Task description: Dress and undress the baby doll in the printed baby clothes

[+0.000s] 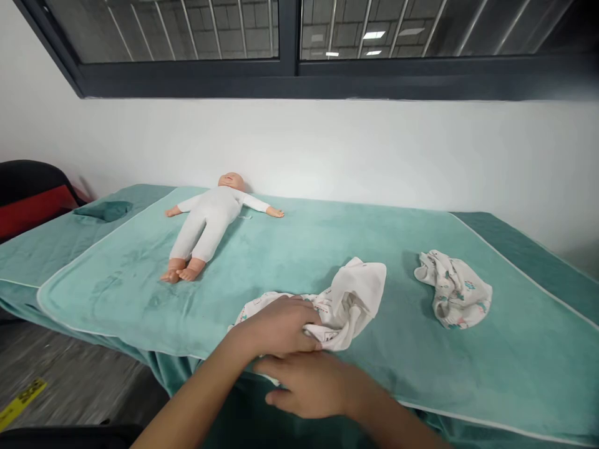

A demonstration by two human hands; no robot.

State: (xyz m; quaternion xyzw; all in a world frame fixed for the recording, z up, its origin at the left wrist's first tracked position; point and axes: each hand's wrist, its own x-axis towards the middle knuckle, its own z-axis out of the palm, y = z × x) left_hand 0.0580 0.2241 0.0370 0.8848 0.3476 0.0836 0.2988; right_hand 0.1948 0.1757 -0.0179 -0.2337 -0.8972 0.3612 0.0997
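A white printed baby garment [358, 284] lies bunched near the front edge of the bed, its plain white part raised at the right. My left hand [285, 324] rests over its middle, fingers curled on the fabric with a fold between them and the thumb. Just below, my right hand [313, 380] is at the garment's near edge, thumb and forefinger apart, with a bit of white cloth showing by them. Its other fingers are partly hidden. Farther back at the left, a baby doll [210, 215] in a white bodysuit lies face up, arms spread.
Another crumpled printed baby garment [461, 290] lies to the right. Everything rests on a green mat [327, 227] with white piping, over a green bed cover. A white wall [374, 149] and dark window frame [290, 80] stand behind. A black and red chair [35, 199] is at the left.
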